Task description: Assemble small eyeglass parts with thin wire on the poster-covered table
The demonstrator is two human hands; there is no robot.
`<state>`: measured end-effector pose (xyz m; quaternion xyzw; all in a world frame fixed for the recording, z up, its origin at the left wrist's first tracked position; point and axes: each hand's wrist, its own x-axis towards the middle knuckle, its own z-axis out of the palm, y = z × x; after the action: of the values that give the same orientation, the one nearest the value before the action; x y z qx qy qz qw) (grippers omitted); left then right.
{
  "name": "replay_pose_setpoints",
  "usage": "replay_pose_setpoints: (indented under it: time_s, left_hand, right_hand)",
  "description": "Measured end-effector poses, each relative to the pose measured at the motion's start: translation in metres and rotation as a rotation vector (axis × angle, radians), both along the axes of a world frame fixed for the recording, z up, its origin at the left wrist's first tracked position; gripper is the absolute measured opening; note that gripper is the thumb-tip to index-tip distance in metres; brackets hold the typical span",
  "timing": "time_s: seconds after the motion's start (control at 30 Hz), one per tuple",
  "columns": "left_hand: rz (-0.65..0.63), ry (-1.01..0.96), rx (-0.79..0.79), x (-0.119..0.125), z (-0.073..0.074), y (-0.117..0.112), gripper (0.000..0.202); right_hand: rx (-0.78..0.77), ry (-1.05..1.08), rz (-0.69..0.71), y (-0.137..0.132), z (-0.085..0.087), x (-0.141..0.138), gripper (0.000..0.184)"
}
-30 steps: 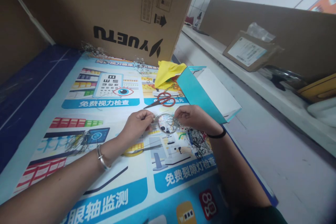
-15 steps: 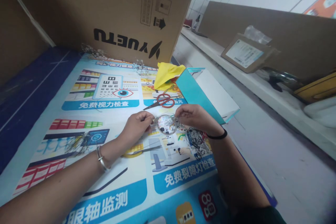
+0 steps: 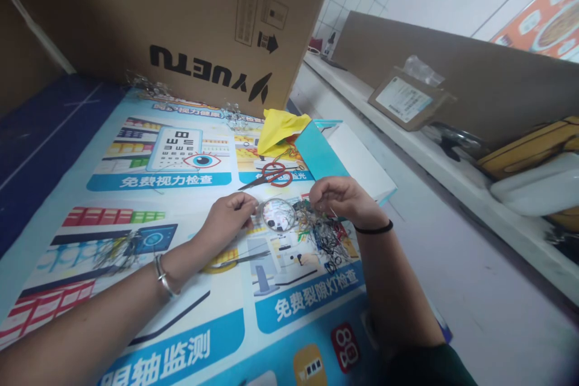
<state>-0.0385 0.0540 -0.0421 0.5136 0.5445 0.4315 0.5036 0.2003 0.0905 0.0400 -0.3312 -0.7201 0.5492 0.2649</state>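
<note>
My left hand pinches the left edge of a small round clear disc held just above the printed poster. Fingers of my right hand are closed in a pinch at the disc's right side, over a tangle of thin coloured wires; what they hold is too small to name. A silver bangle sits on my left wrist and a black band on my right wrist.
Red-handled scissors lie beyond the hands, with a yellow cloth and a teal-and-white box behind. A big cardboard carton stands at the back. More wire bits lie left. A ledge holds a parcel on the right.
Both hands stay pinched around the disc. My right hand has lifted slightly away to the right of the disc, and the view has shifted a little.
</note>
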Motion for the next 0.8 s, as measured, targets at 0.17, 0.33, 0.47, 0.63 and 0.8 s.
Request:
replay_pose_setpoints:
  time_s: [0.17,0.33,0.47,0.63,0.8]
  left_hand:
    - [0.0,-0.01,-0.017,0.001,0.003,0.0,0.018]
    - [0.006,0.027,-0.011,0.001,0.003,0.0,0.019]
    - [-0.002,0.061,0.003,0.0,0.001,0.0,0.02]
    - [-0.001,0.093,0.011,0.0,0.001,0.0,0.019]
    - [-0.002,0.085,-0.003,0.001,0.002,-0.001,0.018]
  right_hand:
    - [0.019,0.032,0.089,-0.003,0.003,0.004,0.013]
    - [0.085,-0.073,0.274,-0.005,0.013,0.009,0.017]
    - [0.096,-0.146,0.49,-0.005,0.01,0.007,0.014]
    - [0.06,-0.117,0.718,-0.006,-0.007,-0.006,0.013]
    - [0.028,-0.243,0.823,-0.01,-0.018,-0.008,0.015]
